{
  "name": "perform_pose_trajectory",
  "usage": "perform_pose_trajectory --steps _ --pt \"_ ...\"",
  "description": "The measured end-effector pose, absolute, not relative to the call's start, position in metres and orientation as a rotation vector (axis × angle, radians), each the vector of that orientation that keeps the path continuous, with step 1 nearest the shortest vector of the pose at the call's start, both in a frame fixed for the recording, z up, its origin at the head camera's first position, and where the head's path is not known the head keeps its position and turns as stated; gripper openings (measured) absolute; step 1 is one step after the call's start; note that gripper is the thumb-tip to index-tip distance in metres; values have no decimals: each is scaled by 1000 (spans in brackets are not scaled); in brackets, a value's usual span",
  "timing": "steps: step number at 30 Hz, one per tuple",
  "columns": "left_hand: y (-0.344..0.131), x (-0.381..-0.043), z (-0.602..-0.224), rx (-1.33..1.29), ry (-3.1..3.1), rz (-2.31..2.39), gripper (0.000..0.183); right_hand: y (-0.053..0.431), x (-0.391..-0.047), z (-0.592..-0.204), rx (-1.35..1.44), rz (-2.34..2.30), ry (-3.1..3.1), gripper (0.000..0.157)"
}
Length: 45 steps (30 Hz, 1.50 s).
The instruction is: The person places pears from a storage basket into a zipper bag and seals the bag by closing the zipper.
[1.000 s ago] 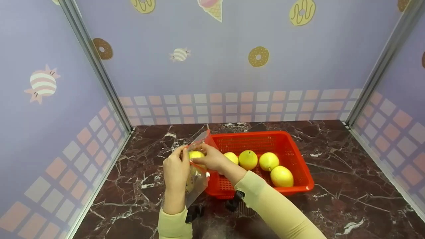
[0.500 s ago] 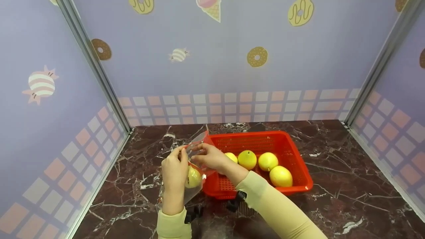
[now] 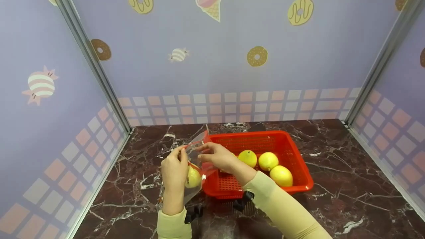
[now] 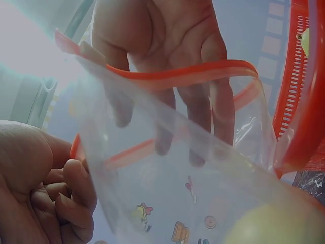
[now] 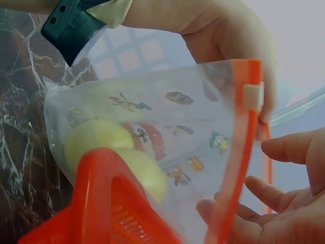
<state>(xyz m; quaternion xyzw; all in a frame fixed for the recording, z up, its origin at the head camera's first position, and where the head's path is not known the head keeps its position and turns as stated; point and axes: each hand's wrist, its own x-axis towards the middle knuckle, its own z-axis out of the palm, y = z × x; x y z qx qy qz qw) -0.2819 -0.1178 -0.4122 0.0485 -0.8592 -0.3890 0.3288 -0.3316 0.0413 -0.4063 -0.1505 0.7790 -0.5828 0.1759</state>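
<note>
A clear zip bag with an orange-red zip edge, a white slider and cartoon prints holds two yellow round fruits that look like pears. My left hand pinches the bag's rim at one side. Its curled fingers show at the left of the left wrist view. My right hand is at the bag's gaping mouth, its extended fingers reaching inside the opening with nothing gripped. Right beside the bag stands a red plastic basket with several more yellow fruits in it.
The basket's left end lies against or just behind the bag. Dark red marbled tabletop spreads around them. Patterned purple panels enclose the back and both sides. Black wrist cameras hang under the sleeves.
A fruit seen between my hands at the bag's mouth has dropped lower into the bag. My right hand has loosened and shifted slightly right. The left hand keeps its pinch on the rim.
</note>
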Motion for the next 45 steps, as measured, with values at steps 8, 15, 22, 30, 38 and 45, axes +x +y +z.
perform_pose_trajectory --steps 8,15,22,30,38,45 --pt "-119 -282 -413 115 -2241 -1015 21 64 -327 -404 -477 -1669 2268 36" --pt "-119 -283 -413 135 -2240 -1015 21 86 -322 -406 -446 -1701 2284 36" --pt "-120 -282 -412 130 -2243 -1031 22 113 -317 -411 -408 -1734 2310 36" --pt "-120 -282 -413 115 -2232 -1032 21 142 -310 -417 -413 -1785 2343 37" --pt "-120 -281 -413 106 -2231 -1053 22 169 -307 -428 -398 -1640 2537 35" --pt "-122 -282 -413 108 -2225 -1040 21 193 -305 -438 -445 -1451 2750 35"
